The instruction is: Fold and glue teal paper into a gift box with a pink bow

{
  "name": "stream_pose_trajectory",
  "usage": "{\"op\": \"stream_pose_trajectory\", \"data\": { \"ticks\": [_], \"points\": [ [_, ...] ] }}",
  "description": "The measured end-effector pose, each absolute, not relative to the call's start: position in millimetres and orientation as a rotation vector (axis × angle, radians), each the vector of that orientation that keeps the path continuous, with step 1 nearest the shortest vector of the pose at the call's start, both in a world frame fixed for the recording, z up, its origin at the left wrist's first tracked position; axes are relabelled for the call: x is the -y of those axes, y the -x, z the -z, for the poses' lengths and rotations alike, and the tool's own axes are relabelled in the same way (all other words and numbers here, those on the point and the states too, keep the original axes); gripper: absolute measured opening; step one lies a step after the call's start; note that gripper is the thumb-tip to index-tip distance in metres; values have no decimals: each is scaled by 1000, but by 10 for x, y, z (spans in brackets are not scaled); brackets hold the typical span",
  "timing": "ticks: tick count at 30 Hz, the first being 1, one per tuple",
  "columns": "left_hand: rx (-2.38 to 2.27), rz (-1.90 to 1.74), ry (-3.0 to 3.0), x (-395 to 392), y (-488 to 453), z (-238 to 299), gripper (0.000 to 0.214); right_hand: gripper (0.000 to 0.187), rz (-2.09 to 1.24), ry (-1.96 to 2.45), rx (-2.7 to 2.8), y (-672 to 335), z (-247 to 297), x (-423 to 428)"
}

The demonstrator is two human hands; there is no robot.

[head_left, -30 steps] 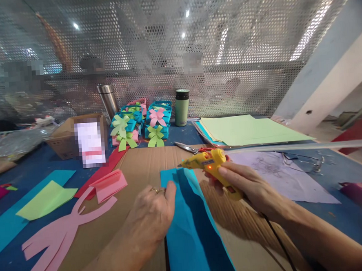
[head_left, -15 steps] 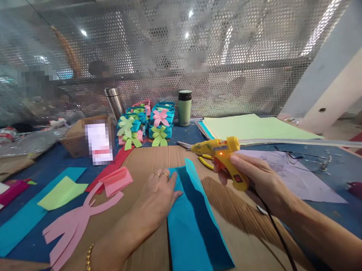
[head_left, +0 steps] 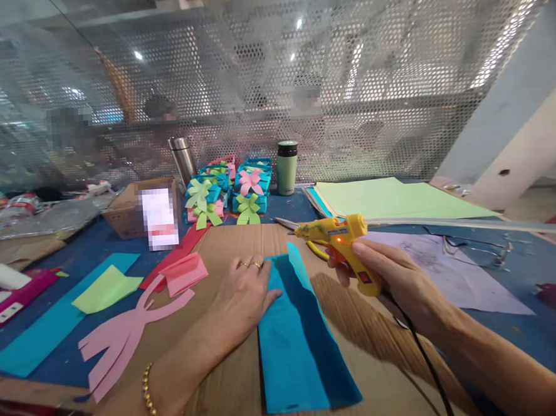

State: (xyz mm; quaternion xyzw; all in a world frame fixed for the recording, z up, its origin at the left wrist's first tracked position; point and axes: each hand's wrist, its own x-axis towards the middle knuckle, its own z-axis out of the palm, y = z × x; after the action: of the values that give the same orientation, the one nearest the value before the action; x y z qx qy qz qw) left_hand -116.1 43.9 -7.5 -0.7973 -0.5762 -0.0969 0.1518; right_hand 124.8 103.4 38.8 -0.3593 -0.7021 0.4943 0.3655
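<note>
I look down from a head camera at a craft table, and I place everything by the blue paper strip [head_left: 294,351], which lies lengthwise on a cardboard sheet [head_left: 215,252] straight ahead of me.

My left hand [head_left: 248,291] lies flat with its fingers together. It presses down on the strip's left edge near the far end. My right hand [head_left: 398,276] is wrapped around the grip of a yellow glue gun [head_left: 333,233], held just right of the strip's far end and lifted clear of it. The nozzle points left, an orange light glows on the body, and a black cord [head_left: 426,359] trails back toward me.

I judge this to be the gluing step: the paper is pinned down and the gun is poised but not yet touching it. A next move would call for lowering the nozzle to the paper while the left hand keeps it flat and out of the hot tip's way.

Beyond the strip lie scissors [head_left: 283,223], partly hidden behind the gun. Left of the strip is a pink cut-out [head_left: 125,333].

I cannot tell whether any glue is on the paper. My fingers hide the trigger. The darker band down the strip may be a fold or a shadow. Figures behind the mesh screen [head_left: 251,78], far beyond the strip, are blurred.
</note>
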Motion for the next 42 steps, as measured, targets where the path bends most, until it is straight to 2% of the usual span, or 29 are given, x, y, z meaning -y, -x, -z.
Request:
{"op": "stream_pose_trajectory", "data": {
  "ticks": [7, 14, 24, 31, 37, 42],
  "points": [
    [1717, 216, 2336, -441, 1155, 74, 32, 41, -1296, 925, 1776, -1256, -376, -1022],
    [1679, 333, 2342, -384, 1165, 79, 18, 43, -1183, 951, 1794, -1238, -321, -999],
    [1597, 401, 2235, -360, 1135, 208, 61, 45, -936, 980, 1975, -1230, -170, -951],
    [1328, 472, 2409, -265, 1036, 266, 45, 44, -983, 965, 2085, -1253, -461, -915],
    [1308, 459, 2351, -255, 1030, 374, 45, 48, -1064, 1065, 2362, -1152, -701, -931],
    [1314, 500, 2351, -248, 1014, 338, 48, 48, -1091, 1200, 2372, -973, -693, -982]
  ]
}}
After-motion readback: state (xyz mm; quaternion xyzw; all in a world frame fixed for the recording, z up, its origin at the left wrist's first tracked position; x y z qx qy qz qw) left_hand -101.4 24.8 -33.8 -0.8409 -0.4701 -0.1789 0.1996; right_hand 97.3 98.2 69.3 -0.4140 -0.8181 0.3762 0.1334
